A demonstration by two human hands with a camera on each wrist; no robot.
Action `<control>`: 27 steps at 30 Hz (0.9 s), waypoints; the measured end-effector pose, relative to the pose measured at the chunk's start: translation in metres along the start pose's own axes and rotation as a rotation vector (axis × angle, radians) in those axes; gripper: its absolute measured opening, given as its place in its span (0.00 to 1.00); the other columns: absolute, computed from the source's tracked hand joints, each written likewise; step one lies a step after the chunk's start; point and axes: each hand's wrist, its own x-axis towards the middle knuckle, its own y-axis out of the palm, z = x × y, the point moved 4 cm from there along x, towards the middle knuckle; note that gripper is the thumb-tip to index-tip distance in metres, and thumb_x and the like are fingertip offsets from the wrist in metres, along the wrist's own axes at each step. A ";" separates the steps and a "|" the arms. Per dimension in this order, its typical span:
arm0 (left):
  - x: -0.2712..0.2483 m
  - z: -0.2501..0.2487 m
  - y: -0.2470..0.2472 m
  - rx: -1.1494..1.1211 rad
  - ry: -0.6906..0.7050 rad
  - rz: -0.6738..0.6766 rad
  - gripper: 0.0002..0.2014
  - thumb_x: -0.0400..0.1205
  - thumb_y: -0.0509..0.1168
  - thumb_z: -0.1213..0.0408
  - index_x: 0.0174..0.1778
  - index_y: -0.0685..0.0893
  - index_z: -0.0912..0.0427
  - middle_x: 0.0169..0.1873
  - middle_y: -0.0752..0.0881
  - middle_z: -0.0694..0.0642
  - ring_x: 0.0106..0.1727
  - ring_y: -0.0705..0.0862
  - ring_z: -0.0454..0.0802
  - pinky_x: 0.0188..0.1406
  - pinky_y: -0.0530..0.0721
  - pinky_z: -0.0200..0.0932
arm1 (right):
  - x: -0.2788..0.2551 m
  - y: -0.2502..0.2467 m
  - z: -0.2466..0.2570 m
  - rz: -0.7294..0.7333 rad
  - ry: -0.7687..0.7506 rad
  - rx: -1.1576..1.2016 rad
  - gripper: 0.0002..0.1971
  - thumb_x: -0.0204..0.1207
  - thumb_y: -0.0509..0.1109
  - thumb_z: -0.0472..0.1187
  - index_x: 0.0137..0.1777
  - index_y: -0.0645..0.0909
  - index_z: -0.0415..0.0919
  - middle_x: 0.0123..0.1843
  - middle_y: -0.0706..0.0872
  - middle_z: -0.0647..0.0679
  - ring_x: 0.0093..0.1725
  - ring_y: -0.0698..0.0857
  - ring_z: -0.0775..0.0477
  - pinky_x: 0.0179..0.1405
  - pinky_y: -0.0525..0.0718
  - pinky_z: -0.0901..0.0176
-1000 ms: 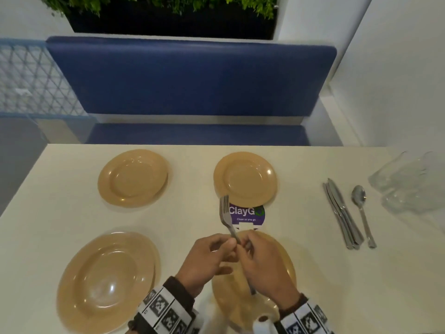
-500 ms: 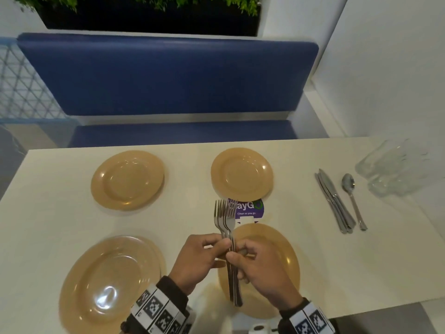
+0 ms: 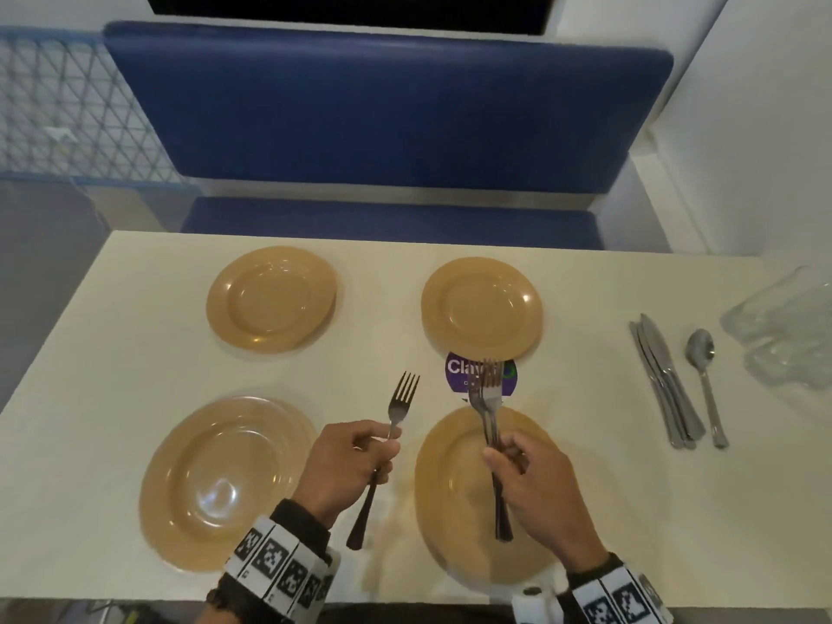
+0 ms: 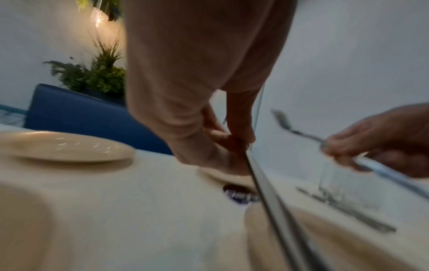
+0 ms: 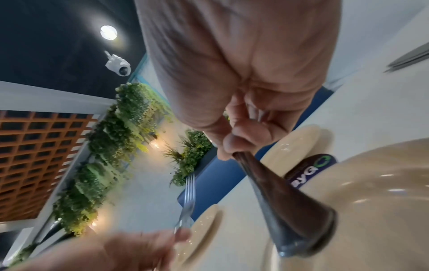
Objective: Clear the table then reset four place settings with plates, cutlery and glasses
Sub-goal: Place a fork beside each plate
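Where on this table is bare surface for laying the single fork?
Bare strip between the near-left plate and near-right plate, under the left hand holding the fork. Crowded on the right: knives, spoon, glasses.

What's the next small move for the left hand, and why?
Probably lower the single fork that the left hand holds onto the table between the two near plates. The right hand holds the other forks, and no plate has cutlery beside it yet.
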 end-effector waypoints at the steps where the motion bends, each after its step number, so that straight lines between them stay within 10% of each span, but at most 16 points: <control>1: 0.004 0.015 -0.004 0.071 -0.031 -0.042 0.03 0.78 0.75 0.69 0.44 0.93 0.58 0.28 0.88 0.56 0.30 0.85 0.50 0.39 0.90 0.49 | -0.002 -0.006 -0.011 0.007 0.021 -0.028 0.10 0.80 0.73 0.44 0.36 0.82 0.50 0.33 0.84 0.48 0.34 0.81 0.51 0.34 0.76 0.67; 10: 0.036 0.086 0.025 0.263 -0.226 -0.173 0.08 0.67 0.81 0.63 0.29 0.88 0.53 0.29 0.91 0.53 0.33 0.90 0.53 0.42 0.93 0.52 | -0.007 -0.026 -0.057 0.008 0.135 -0.175 0.12 0.77 0.75 0.45 0.33 0.81 0.47 0.29 0.84 0.51 0.31 0.81 0.51 0.34 0.77 0.59; 18: 0.044 0.091 0.037 0.538 -0.166 -0.179 0.15 0.71 0.80 0.54 0.39 0.78 0.45 0.44 0.86 0.49 0.44 0.86 0.48 0.48 0.86 0.45 | -0.008 -0.021 -0.043 0.004 0.099 -0.089 0.12 0.78 0.74 0.43 0.33 0.81 0.49 0.29 0.83 0.51 0.32 0.79 0.54 0.33 0.75 0.67; 27: 0.052 0.113 0.044 0.490 -0.168 -0.055 0.12 0.65 0.76 0.52 0.37 0.80 0.43 0.39 0.88 0.55 0.37 0.90 0.54 0.44 0.93 0.53 | -0.011 -0.011 -0.032 0.000 0.088 -0.063 0.09 0.78 0.75 0.42 0.36 0.83 0.50 0.35 0.85 0.60 0.34 0.80 0.59 0.34 0.76 0.74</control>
